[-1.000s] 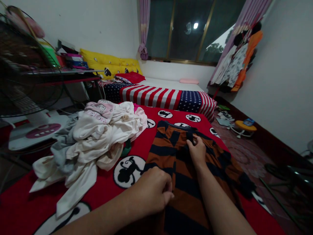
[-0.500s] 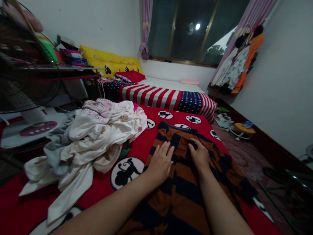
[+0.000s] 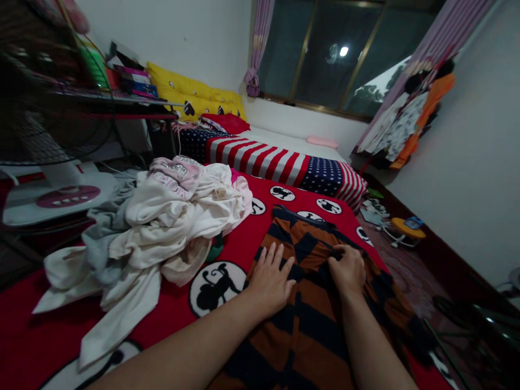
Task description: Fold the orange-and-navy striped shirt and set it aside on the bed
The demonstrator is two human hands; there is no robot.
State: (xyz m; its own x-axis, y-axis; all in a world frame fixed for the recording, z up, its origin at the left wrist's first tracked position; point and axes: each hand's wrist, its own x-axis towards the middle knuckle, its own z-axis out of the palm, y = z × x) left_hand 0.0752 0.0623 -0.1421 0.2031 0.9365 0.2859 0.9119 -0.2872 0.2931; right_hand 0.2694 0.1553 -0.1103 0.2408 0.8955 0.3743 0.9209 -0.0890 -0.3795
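A brown and navy striped garment (image 3: 312, 303) lies spread on the red bedspread (image 3: 244, 246), its navy neckline pointing away from me. My left hand (image 3: 271, 281) rests flat on the left part of the garment, fingers spread. On the right part, my right hand (image 3: 348, 271) has its fingers closed together on the cloth, pinching a bit of it near a fold. To the left of the garment is a heap of white, grey and pink clothes (image 3: 170, 216).
A fan with a white base (image 3: 60, 197) stands at the left by a cluttered desk (image 3: 134, 100). Beyond is a bed with a striped, starred cover (image 3: 264, 162). Clothes hang (image 3: 410, 124) at the right wall, above a yellow stool (image 3: 408, 227).
The view has tilted and shifted, so the room sits further right. My left fingers have spread flatter, while my right fingers have closed on the garment, whose upper part is more creased.
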